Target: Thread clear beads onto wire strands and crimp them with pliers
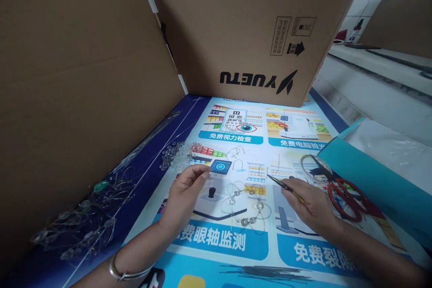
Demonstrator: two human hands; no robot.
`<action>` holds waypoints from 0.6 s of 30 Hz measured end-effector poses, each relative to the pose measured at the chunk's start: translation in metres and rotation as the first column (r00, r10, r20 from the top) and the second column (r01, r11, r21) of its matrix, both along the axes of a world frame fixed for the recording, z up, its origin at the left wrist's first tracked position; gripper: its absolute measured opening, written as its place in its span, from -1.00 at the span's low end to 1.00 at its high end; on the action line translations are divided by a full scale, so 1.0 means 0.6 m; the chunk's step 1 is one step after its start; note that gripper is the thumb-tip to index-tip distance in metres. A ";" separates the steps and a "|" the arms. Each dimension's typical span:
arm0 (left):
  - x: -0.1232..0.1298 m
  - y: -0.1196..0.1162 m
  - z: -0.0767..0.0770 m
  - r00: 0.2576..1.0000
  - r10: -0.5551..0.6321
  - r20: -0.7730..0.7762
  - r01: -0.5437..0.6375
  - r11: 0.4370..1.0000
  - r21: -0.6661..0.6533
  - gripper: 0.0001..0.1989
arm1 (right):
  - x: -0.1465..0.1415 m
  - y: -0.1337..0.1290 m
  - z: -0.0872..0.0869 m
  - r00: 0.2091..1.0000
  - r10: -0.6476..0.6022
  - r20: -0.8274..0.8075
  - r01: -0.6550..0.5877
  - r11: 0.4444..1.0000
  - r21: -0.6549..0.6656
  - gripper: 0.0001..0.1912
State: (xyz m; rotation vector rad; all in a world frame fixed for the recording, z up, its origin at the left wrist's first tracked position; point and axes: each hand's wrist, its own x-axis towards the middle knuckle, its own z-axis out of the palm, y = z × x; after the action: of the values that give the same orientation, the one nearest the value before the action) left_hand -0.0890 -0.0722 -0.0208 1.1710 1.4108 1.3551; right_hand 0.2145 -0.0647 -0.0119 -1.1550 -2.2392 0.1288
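My right hand (308, 202) is closed around slim, pointed pliers (283, 184) with a dark nose and some yellow on the handle. At their tip is a short curved wire (263, 174). My left hand (184, 193) is pinched, thumb against forefinger; whatever it holds is too small to make out. Between and below the hands lies a ring of looped wire with clear beads (252, 221). Several loose bits of wire (238, 164) are scattered beyond it. A heap of clear loose beads (178, 155) sits past my left hand.
Red-handled scissors (347, 200) lie beyond my right hand, by a teal box (374, 171) with plastic inside. Beaded wire pieces (84, 220) are piled at left. Tall cardboard panels (249, 22) wall the left and back. Dark wire lengths (266, 272) lie at the front.
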 end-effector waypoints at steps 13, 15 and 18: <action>-0.047 0.025 0.033 0.969 0.240 -0.055 -0.223 0.950 0.220 -0.74 | 0.002 -0.002 -0.021 0.985 0.104 0.138 -0.112 0.992 0.049 -0.77; -0.071 0.034 0.037 0.939 0.316 -0.136 -0.271 0.922 0.275 -0.74 | 0.003 -0.001 -0.023 0.983 0.125 0.133 -0.131 0.991 0.031 -0.77; -0.099 0.043 0.037 0.895 0.329 -0.302 -0.239 0.924 0.298 -0.77 | 0.005 0.001 -0.025 0.984 0.130 0.123 -0.135 0.990 0.039 -0.77</action>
State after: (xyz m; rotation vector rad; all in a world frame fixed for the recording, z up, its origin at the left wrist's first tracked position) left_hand -0.1483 -0.0466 0.0017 1.4696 1.7546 1.6304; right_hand 0.2177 -0.0643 -0.0269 -1.0125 -2.4127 0.0605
